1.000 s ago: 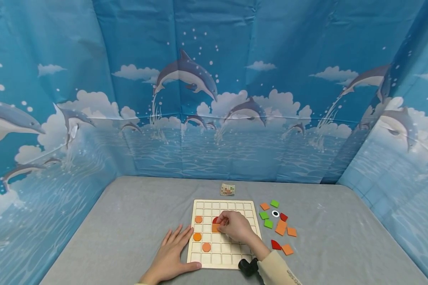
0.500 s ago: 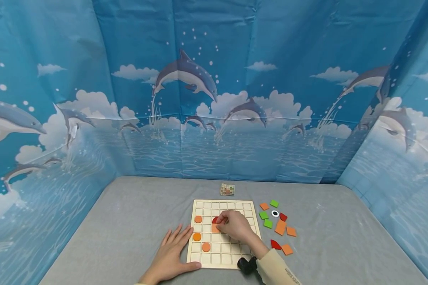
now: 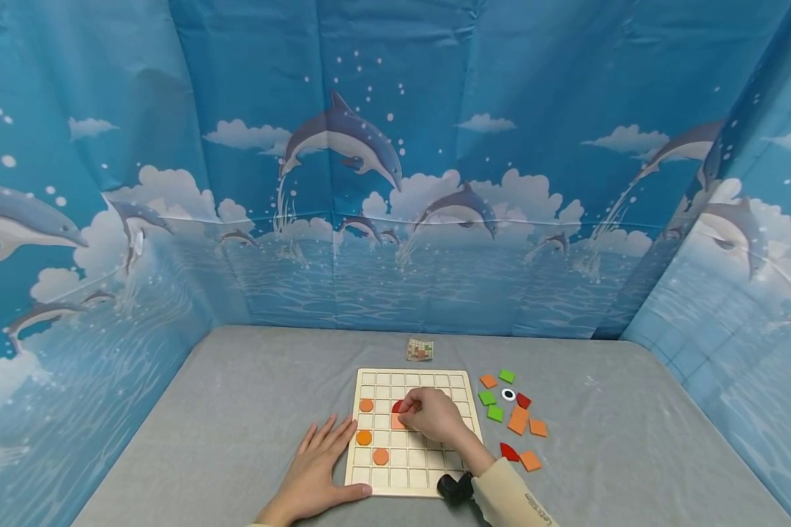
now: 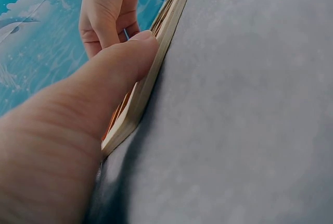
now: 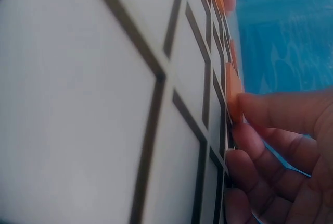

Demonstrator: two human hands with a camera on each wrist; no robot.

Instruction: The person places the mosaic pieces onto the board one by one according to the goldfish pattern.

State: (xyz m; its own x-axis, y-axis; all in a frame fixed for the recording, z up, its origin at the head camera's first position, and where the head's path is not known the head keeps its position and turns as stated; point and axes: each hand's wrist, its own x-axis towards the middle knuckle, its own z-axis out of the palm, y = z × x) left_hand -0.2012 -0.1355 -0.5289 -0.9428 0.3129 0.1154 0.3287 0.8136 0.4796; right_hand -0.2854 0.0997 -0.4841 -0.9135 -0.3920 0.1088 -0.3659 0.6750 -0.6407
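Observation:
A pale wooden grid board [image 3: 395,492] lies flat on the grey cloth. My left hand [image 3: 315,468] rests at its left side, fingers spread on the cloth and fingertips right at the edge, the thumb along the near corner. In the left wrist view that thumb presses on the board's rim [image 4: 143,96]. My right hand [image 3: 438,417] reaches over the board's middle and pinches an orange square tile [image 3: 395,421], its fingers curled. The right wrist view shows the thumb against the orange tile [image 5: 233,86]. A red piece [image 3: 397,405] sits just beyond the tile, partly behind the fingers.
Orange discs [image 3: 365,438] lie in cells on the board's left part. Right of the board are scattered green squares [image 3: 495,413], orange squares [image 3: 530,460], red pieces [image 3: 510,452] and a white-and-black ring [image 3: 508,394]. A small pattern card [image 3: 420,350] lies behind the board.
Both hands stay in nearly the same place. The right wrist with its black camera has shifted very slightly left, and the orange square looks paler.

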